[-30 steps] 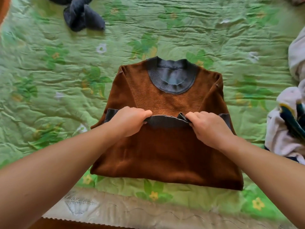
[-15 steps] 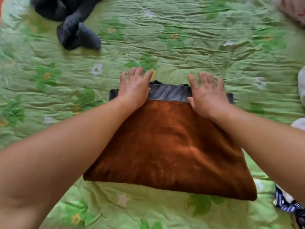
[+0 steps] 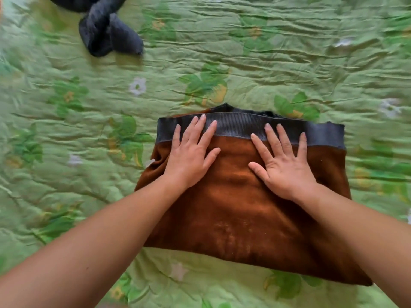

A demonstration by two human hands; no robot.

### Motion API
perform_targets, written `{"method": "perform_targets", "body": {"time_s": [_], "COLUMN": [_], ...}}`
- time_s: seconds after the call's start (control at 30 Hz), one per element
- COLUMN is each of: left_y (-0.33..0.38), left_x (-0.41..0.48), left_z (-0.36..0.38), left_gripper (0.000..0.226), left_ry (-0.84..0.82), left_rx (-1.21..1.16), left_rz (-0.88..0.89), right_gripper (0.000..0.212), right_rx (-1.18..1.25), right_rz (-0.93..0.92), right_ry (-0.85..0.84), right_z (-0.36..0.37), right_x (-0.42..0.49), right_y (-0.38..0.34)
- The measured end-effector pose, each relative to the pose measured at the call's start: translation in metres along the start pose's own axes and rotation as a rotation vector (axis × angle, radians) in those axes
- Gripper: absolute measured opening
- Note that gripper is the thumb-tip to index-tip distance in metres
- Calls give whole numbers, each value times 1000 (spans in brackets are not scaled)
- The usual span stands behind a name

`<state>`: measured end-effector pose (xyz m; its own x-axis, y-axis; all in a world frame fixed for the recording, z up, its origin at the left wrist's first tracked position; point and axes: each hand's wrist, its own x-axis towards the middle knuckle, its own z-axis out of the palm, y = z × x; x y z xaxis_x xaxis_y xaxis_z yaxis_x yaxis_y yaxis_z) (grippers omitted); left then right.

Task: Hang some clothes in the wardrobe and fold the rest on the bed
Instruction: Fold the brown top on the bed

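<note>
Beyond the brown sweater (image 3: 244, 214), well apart from it toward the far left, a dark grey garment (image 3: 109, 34) lies bunched and twisted, its upper part cut off by the edge of the view. Two bare forearms (image 3: 106, 236) reach in from the near side and cross the sweater's near corners, hiding part of its cloth. The sweater lies folded into a wide block. Its grey ribbed band (image 3: 242, 127) runs along the far edge, and a bit of darker ribbed collar (image 3: 224, 106) peeks out just behind the band. The left hand (image 3: 191, 156) lies palm down on the sweater's left half, fingers straight and spread, fingertips reaching onto the ribbed band. The right hand (image 3: 282, 167) lies flat on the right half in the same way, fingers fanned out, the tips of its longer fingers on the band. Under the sweater and all around it stretches a green quilted bedspread (image 3: 289, 52) printed with leaves and small white and yellow flowers, creased in many fine wrinkles. It fills the view to every edge, and the outer parts are blurred.
</note>
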<state>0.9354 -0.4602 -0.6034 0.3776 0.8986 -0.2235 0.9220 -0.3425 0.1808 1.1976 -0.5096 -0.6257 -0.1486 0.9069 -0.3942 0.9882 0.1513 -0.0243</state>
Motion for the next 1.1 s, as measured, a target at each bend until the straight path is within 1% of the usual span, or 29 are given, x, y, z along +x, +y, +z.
{"method": "perform_targets", "body": {"time_s": [0.03,0.1,0.13,0.17,0.23,0.3,0.37,0.43,0.5,0.57,0.63,0.67,0.73,0.8,0.83,0.9,0.97,1.0,1.03,1.1], "left_y": [-6,-26,-39,-50,-65,-71,-72,-75,-83,-94,-96,-92,-74,-56,-48,-40,-43,-48,-54,-62], "left_x": [-4,-11,-14,-19,-26,-28,-25,-16,-2,14,19,15,-12,-61,-90,-143,-171,-175,-174,-168], "left_z": [-11,-27,-33,-36,-39,-41,-46,-57,-73,-83,-83,-78,-66,-44,-31,-11,3,5,4,-2], "left_gripper": [59,44,40,38,41,44,32,18,14,17,30,40,55,63,67,71,72,73,72,65], "left_ry": [60,197,220,218,172,131,154,229,277,219,131,116,132,130,94,10,-16,-18,-22,-35], "left_rx": [-54,-98,-145,-213,-337,-409,-454,-404,-331,-316,-340,-366,-429,-445,-400,-234,-140,-152,-201,-340], "left_rz": [-72,-279,-362,-410,-470,-539,-574,-537,-503,-527,-569,-579,-579,-573,-579,-562,-520,-531,-577,-709], "right_gripper": [71,70,69,68,68,69,71,72,73,73,70,69,68,67,67,66,67,69,70,70], "right_rx": [12,27,30,34,31,35,37,27,2,-15,5,37,83,26,-27,-124,-191,-220,-250,-316], "right_rz": [-3,-2,0,4,7,8,9,5,7,27,25,-10,-169,-341,-385,-390,-363,-365,-380,-464], "right_ry": [-22,-65,-82,-91,-89,-89,-104,-129,-147,-119,-23,21,59,37,2,-73,-121,-120,-89,22], "right_z": [-4,-10,-12,-12,-11,-10,-11,-15,-22,-32,-44,-50,-58,-58,-55,-50,-53,-59,-70,-93], "right_x": [1,5,7,8,8,9,9,9,7,8,11,15,22,31,36,46,54,58,60,65], "right_y": [1,1,0,-1,-3,-3,-4,-6,-8,-16,-34,-48,-81,-115,-128,-141,-148,-153,-159,-173]}}
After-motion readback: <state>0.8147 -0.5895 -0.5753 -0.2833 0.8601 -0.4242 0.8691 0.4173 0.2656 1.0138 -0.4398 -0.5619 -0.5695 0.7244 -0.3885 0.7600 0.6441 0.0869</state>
